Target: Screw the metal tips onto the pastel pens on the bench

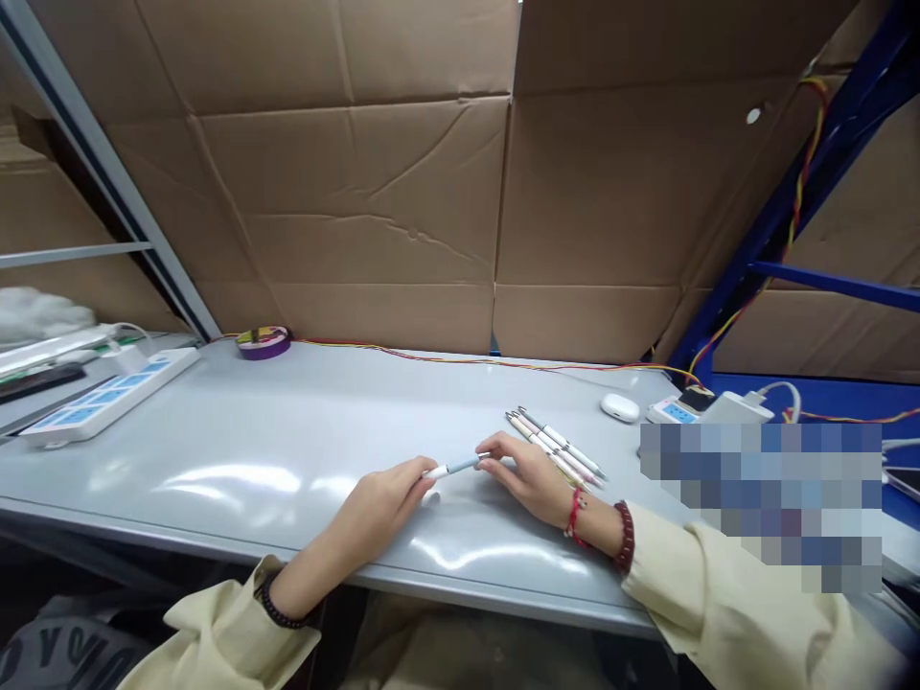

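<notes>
Left of the pen bundle (553,446), a pen (456,467) is grasped at opposite ends by the left hand (388,503) and right hand (530,477).

Creased brown cardboard (359,201) stands behind a glossy pale grey table (216,422), whose top shows bright white reflections. A grey metal post (107,168) slants at the left and a blue metal frame (776,220) at the right. Below the table's front edge, it is dark.
</notes>
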`<state>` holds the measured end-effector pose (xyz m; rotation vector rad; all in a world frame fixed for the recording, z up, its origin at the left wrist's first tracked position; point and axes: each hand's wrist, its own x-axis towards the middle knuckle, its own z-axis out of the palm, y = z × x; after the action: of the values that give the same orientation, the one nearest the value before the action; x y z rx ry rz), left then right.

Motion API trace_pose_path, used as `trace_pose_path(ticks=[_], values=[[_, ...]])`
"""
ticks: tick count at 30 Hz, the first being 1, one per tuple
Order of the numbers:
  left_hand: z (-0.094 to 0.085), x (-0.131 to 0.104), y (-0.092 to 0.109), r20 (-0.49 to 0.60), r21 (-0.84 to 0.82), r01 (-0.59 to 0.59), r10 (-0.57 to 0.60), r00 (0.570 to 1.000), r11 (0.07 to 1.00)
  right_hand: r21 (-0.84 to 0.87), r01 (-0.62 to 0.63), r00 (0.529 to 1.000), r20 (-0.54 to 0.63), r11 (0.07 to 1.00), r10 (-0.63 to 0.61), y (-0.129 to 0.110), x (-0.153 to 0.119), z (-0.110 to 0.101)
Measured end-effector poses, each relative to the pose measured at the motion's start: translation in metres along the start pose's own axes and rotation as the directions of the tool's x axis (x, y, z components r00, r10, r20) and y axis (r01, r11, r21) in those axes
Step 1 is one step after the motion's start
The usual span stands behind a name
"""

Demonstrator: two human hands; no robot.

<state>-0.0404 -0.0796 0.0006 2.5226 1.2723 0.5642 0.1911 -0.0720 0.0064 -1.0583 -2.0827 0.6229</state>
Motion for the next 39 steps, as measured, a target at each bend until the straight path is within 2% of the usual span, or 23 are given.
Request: trace_pose_path(ticks=[4,8,11,14,19,21,23,25,27,32,35,37,39], values=[[0.000,-0.001,0.001,0.026,-0.027,-0.045,0.046,0.999,0.999,0.045,-0.021,0.998,0.063,0.999,0.018,0.004,0.001,0.001],[0.001,-0.001,0.002,-0.006,-0.066,-0.030,0.029,1.000,0.997,0.263,-0.147,0.989,0.048,0.954,0.139,0.004,0.002,0.005],[0.001,0.000,0.001,-0.021,-0.082,0.001,-0.003,1.000,0.997,0.357,-0.175,0.984,0.020,0.918,0.179,0.001,0.003,0.007],[0.001,0.001,0.000,-0.011,-0.052,-0.009,0.008,1.000,0.999,0.310,-0.190,0.978,-0.017,0.932,0.206,-0.002,0.004,0.007],[0.003,-0.001,-0.003,-0.043,0.071,-0.046,0.049,0.998,0.996,0.190,-0.238,0.970,-0.003,0.952,0.243,-0.002,0.007,0.006],[0.004,-0.001,-0.003,-0.068,0.062,-0.058,0.062,0.996,0.996,0.241,-0.218,0.974,-0.003,0.946,0.225,-0.002,0.005,0.008],[0.004,-0.001,-0.003,-0.104,0.024,-0.045,0.047,0.993,0.999,0.401,-0.204,0.978,0.046,0.893,0.203,-0.002,0.003,0.012],[0.003,-0.001,-0.003,-0.133,-0.016,-0.038,0.036,0.990,0.999,0.567,-0.222,0.975,0.139,0.793,0.173,-0.005,-0.001,0.017],[0.004,-0.002,-0.002,-0.115,-0.047,-0.087,0.081,0.990,0.995,0.649,-0.255,0.966,0.204,0.717,0.159,-0.010,-0.006,0.023],[0.003,-0.006,0.001,0.000,-0.037,-0.221,0.222,0.975,0.974,0.749,-0.334,0.939,0.207,0.573,0.276,-0.019,-0.011,0.030],[0.001,-0.007,0.001,0.065,0.096,-0.363,0.358,0.931,0.927,0.804,-0.371,0.893,0.171,0.465,0.417,-0.015,-0.008,0.031],[0.000,-0.007,0.001,0.108,0.174,-0.443,0.430,0.896,0.880,0.810,-0.385,0.871,0.160,0.443,0.464,-0.013,-0.005,0.032],[0.001,-0.007,0.000,0.132,0.199,-0.480,0.462,0.877,0.854,0.792,-0.398,0.878,0.182,0.463,0.443,-0.013,-0.004,0.032]])
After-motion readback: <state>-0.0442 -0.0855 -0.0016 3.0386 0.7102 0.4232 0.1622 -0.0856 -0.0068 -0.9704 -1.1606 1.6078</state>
